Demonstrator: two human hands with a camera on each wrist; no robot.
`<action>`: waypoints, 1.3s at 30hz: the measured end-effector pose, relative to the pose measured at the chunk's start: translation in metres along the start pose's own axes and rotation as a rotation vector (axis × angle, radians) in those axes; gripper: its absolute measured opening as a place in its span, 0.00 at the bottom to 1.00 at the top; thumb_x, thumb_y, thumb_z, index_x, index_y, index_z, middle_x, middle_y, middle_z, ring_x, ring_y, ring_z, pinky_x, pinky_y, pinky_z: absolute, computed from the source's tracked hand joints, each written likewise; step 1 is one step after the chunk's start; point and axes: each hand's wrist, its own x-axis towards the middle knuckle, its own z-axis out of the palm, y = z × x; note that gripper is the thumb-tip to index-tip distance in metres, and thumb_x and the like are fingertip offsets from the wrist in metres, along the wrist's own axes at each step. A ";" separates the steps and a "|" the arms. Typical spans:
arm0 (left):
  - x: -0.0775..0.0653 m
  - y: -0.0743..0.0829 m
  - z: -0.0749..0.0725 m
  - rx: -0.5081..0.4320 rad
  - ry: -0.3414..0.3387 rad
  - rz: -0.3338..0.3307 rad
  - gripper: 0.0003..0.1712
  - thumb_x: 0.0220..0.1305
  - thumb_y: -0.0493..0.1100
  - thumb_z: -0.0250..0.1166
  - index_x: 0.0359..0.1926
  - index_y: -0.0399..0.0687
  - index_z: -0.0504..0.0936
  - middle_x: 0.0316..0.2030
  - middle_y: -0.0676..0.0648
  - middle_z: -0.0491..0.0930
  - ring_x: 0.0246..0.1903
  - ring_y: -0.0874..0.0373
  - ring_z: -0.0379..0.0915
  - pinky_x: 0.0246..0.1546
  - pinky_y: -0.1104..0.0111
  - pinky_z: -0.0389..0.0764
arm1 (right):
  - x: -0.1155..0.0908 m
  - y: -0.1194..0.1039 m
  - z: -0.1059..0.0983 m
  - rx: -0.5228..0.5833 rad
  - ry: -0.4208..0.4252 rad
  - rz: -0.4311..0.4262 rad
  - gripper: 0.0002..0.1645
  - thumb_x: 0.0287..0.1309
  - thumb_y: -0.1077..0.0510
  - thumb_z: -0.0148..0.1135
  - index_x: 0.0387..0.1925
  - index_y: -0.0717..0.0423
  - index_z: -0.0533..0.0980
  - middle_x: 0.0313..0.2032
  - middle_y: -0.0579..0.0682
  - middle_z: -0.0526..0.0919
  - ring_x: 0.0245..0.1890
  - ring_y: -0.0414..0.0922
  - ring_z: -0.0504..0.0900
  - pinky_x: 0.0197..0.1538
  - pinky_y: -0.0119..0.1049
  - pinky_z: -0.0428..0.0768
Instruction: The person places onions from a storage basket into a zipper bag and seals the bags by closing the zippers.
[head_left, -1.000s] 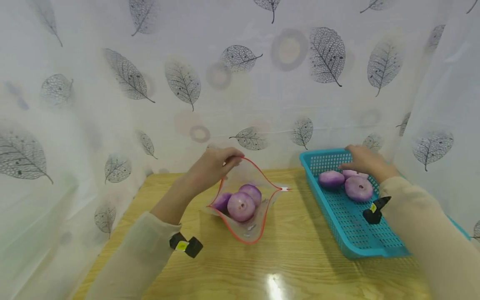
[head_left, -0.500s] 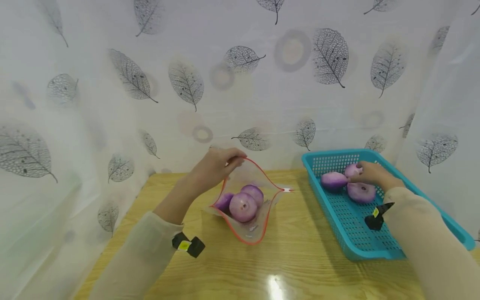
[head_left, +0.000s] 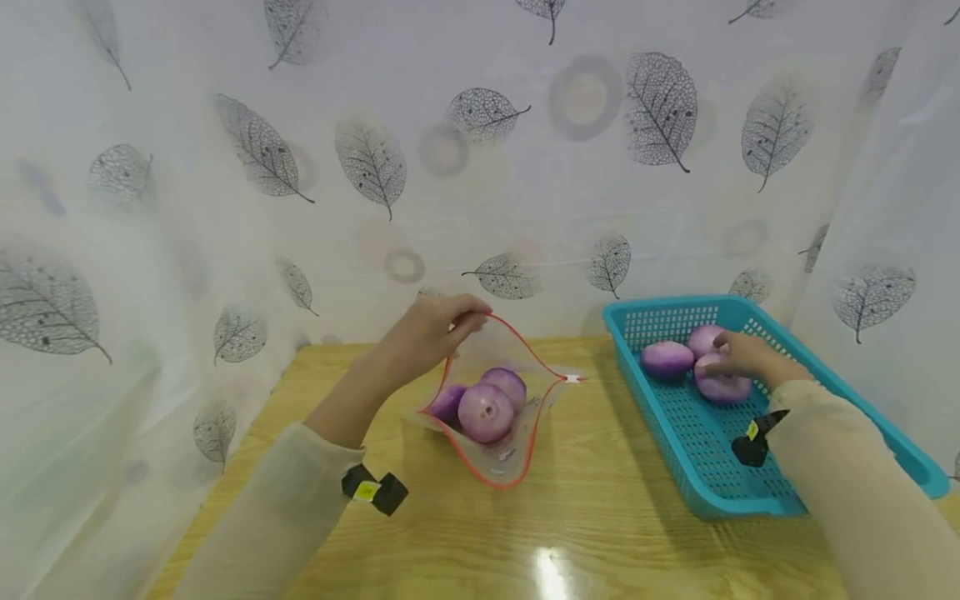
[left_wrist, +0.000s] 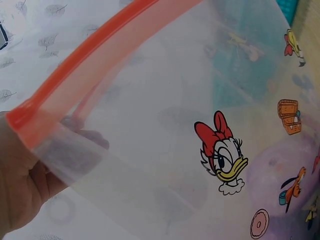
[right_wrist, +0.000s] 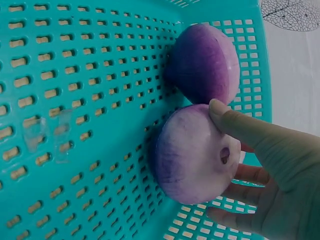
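My left hand pinches the upper left rim of a clear zip-top bag with a red seal and a white slider. The bag's mouth gapes, and several purple onions lie inside. Cartoon figures decorate its side in the left wrist view, including a duck head. Over at the right, my right hand reaches into a blue basket. Its thumb and fingers hold one purple onion. A second onion lies to its left, and a third onion sits behind, partly covered by the hand.
Bag and basket stand on a wooden table, a gap of bare wood between them. A white leaf-print curtain hangs behind and along both sides. The basket's raised rim surrounds the onions.
My right hand has come down from the basket's back rim onto the front onion, which tilted and shifted under the fingers. The left hand and bag have stayed in place.
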 end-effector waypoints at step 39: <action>-0.001 -0.002 0.003 -0.039 0.007 0.018 0.08 0.65 0.35 0.60 0.42 0.37 0.83 0.36 0.43 0.85 0.34 0.57 0.82 0.35 0.69 0.82 | -0.005 -0.010 0.018 0.186 -0.277 0.180 0.72 0.39 0.44 0.76 0.67 0.76 0.39 0.58 0.85 0.47 0.52 0.79 0.64 0.30 0.48 0.84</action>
